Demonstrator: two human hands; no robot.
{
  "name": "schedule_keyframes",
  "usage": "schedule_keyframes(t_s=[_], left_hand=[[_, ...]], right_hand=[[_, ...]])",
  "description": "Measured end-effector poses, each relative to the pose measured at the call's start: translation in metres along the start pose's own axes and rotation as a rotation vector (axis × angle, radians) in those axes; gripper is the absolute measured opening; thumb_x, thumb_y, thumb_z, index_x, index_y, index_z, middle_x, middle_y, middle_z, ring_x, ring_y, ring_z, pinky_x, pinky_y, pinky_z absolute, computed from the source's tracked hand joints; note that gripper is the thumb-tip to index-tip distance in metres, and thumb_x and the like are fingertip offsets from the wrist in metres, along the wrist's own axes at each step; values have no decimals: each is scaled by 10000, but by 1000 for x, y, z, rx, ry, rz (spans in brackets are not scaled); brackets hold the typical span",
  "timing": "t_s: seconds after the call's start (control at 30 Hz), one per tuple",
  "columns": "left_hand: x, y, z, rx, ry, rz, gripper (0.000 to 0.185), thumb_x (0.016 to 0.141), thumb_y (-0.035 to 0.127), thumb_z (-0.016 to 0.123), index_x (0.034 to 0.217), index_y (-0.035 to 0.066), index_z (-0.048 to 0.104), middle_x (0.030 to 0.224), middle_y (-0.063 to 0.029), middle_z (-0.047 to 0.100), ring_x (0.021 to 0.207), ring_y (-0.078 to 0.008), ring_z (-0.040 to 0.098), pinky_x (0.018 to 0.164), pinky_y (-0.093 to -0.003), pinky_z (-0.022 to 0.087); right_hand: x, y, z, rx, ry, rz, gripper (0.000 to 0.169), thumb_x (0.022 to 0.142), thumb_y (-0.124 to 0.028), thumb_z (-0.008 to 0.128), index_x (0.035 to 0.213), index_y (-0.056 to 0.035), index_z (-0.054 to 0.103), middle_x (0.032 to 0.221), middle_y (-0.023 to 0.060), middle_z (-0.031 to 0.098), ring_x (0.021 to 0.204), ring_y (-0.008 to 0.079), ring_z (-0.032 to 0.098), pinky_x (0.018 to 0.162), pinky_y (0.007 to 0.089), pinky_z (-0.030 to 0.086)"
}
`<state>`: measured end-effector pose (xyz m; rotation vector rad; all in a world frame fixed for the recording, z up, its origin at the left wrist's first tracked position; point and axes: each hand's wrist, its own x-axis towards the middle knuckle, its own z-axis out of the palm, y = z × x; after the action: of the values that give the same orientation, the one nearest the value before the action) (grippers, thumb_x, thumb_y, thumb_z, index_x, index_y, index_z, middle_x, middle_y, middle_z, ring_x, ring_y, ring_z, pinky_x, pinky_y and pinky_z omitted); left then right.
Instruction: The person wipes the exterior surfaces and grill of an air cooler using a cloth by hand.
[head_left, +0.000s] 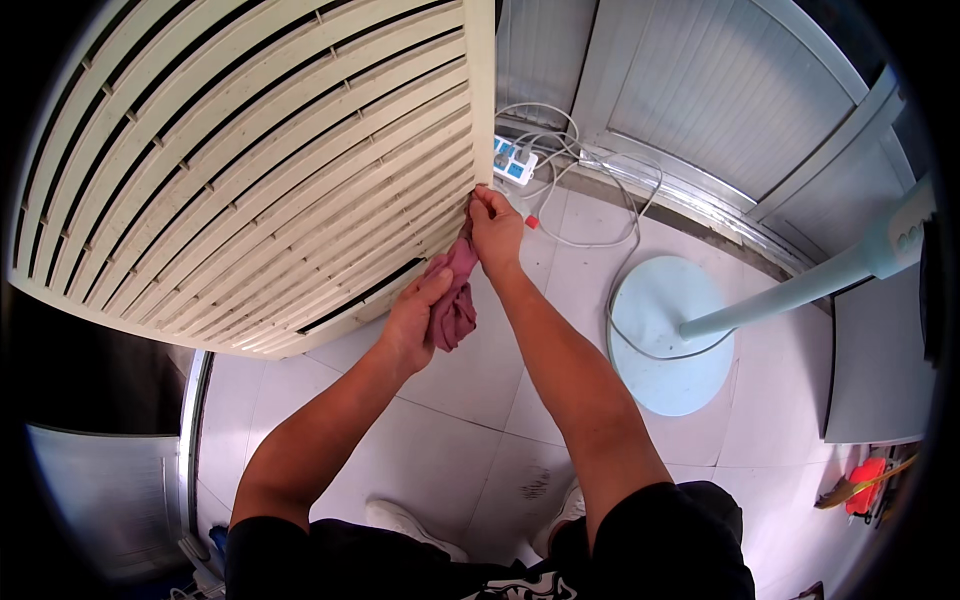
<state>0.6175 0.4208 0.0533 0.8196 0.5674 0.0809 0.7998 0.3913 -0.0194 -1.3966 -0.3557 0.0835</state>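
A large cream slatted panel (300, 172), with grime along its slats, fills the upper left. A crumpled pink cloth (454, 304) hangs at its lower right edge, gripped in my left hand (416, 311) between thumb and fingers. Higher up the same edge, my right hand (498, 229) has its thumb and fingertips pinched together at the panel's corner. A dark, twisted end of the cloth runs up to those fingers, which partly hide it.
Right of the panel, a white and blue power strip (514, 160) with plugs and looping grey cables (600, 244) lies by the metal-framed partition (675, 97). A pale blue round stand base (667, 375) with a slanting pole (780, 298) stands on the tiled floor (442, 442).
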Motion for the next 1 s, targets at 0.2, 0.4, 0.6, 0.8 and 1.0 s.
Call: schedule_keyframes(t_s=[0.2,0.4,0.6,0.8,1.0], left_hand=[[-5,4,-5,47,-44,16,400,1023,307,565,1349,87,495,985,-48,640,833,-164,639,746,-322,542],[-2,3,-7,25,-29,16,354,995,287,632,1247,53,545,994,-57,645,841,-181,663,740,-338,556],[-18,13,-7,70,-23,24,344,1006,301,608,1255,74,538,1027,-47,633,867,-162,639,779,-324,554],[-23,14,-11,18,31,54,360,980,246,647,1266,51,549,1005,-62,644,837,-176,659,741,-342,571],[-34,19,-14,23,-3,41,322,986,256,636,1220,43,580,983,-63,641,807,-184,651,715,-336,557]], right_hand=[[-8,-11,-17,-592,-147,-312,275,949,-131,604,1204,-53,672,1013,216,694,895,377,673,789,437,540],[-6,-12,-22,-582,-175,-343,254,952,-133,589,1181,-69,681,1025,211,690,920,411,658,799,462,537],[-20,-16,-14,-553,-255,-300,269,950,-120,590,1193,-43,676,1074,210,696,970,404,662,847,430,541],[-31,-18,-6,-543,-287,-297,243,950,-124,590,1159,-44,685,1072,197,700,964,400,664,844,423,543],[-47,-21,5,-483,-334,-297,190,951,-151,589,1106,-85,676,1003,174,700,896,401,665,787,449,544]])
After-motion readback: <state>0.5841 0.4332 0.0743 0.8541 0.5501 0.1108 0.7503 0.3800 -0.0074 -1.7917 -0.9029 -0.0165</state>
